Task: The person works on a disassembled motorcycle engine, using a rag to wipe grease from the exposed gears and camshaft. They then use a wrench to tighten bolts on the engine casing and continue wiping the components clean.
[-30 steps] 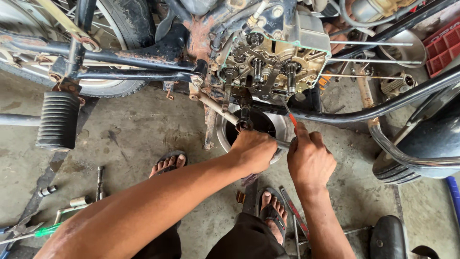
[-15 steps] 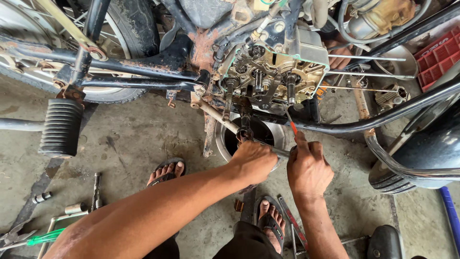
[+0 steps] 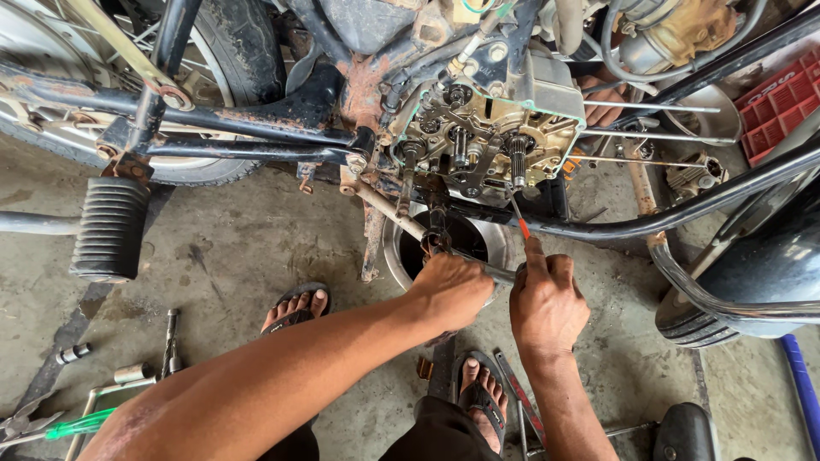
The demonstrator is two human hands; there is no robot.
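You are crouching beside a motorcycle whose engine side cover is already off, so the open engine case (image 3: 478,141) is showing its gears, shafts and linkage plates. Your left hand (image 3: 453,286) is closing fully around a metal tool handle (image 3: 500,273) that is running sideways just below the engine; the fingers are wrapping it tight, and its working end is lying hidden behind the hand, so what it is biting on cannot be told. Your right hand (image 3: 547,299) is gripping a thin screwdriver with an orange shank (image 3: 518,220), fist shut around the handle with the forefinger lying along it, and the tip is reaching up towards the lower edge of the case, near the splined shaft (image 3: 516,158). A round metal drain pan (image 3: 397,256) is sitting on the concrete floor directly under the engine, between your hands and the frame.

Judging by the bare internals, the strip-down is well advanced, while the parts inside the case are still mounted and the cover is not visible anywhere nearby. Sockets and a green-handled screwdriver (image 3: 77,423) are lying well apart at lower left, beside your sandalled left foot (image 3: 295,307).
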